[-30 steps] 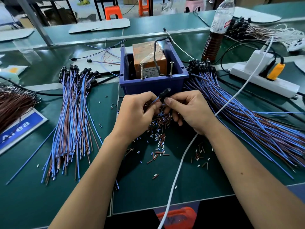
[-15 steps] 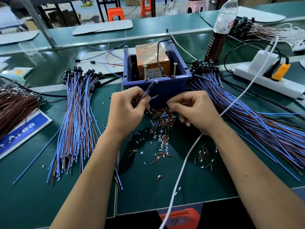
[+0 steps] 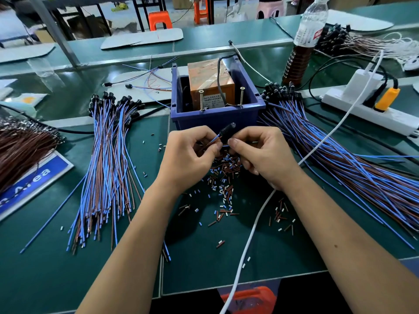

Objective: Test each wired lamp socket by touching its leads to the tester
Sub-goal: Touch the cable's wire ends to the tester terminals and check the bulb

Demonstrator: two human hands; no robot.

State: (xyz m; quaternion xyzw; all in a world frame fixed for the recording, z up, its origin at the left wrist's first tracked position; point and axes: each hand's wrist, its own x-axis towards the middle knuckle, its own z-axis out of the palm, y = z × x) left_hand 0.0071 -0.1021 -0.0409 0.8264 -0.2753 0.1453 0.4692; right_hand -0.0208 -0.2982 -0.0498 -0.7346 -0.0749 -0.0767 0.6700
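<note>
While two hands (image 3: 188,155) (image 3: 260,152) pinch one socket (image 3: 227,129), two screws (image 3: 201,99) (image 3: 241,96) stand.

Both hands raised together, forearms converging

Left hand (image 3: 188,155) and right hand (image 3: 260,152) meet knuckles up, fingers (image 3: 235,142) curled inward, thumb tips nearly touching in a pinch.

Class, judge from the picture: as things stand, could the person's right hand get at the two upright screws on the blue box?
Probably yes. The right hand sits just in front of the blue box, and the two upright screws stand exposed above its near rim. Nothing blocks them, though that hand pinches the socket's leads.
</note>
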